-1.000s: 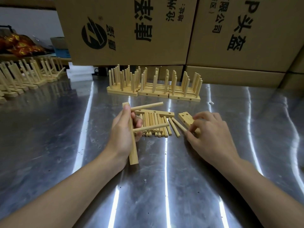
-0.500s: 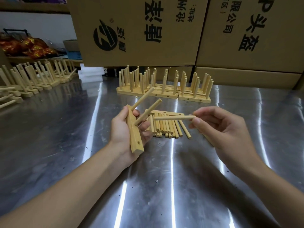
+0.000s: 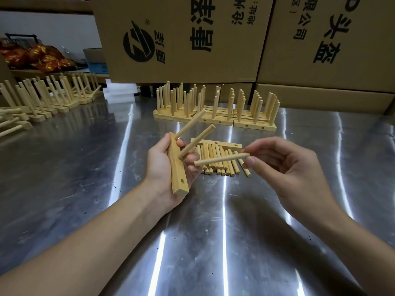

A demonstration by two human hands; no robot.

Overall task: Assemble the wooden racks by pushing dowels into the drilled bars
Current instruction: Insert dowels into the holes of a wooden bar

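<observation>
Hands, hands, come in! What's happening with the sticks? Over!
Left hand grips bar, two dowels in. Right hand pinches third dowel, tip beside bar, not in yet. Left fingers close to tip.

On the surface [image 3: 213, 242], a pile of loose dowels [image 3: 222, 170] lies at the middle, with a flat drilled bar [image 3: 226, 144] touching its far edge. Above the pile's left side the left hand [image 3: 160, 174] holds another bar [image 3: 178, 174] with two dowels [image 3: 196, 141] seated in it; to the right, the right hand [image 3: 284, 167] holds a single dowel [image 3: 222, 159] over the pile. Behind stand finished racks [image 3: 192, 119] in a row, with cardboard boxes [image 3: 181, 39] behind them. More racks [image 3: 53, 99] line the far left.
</observation>
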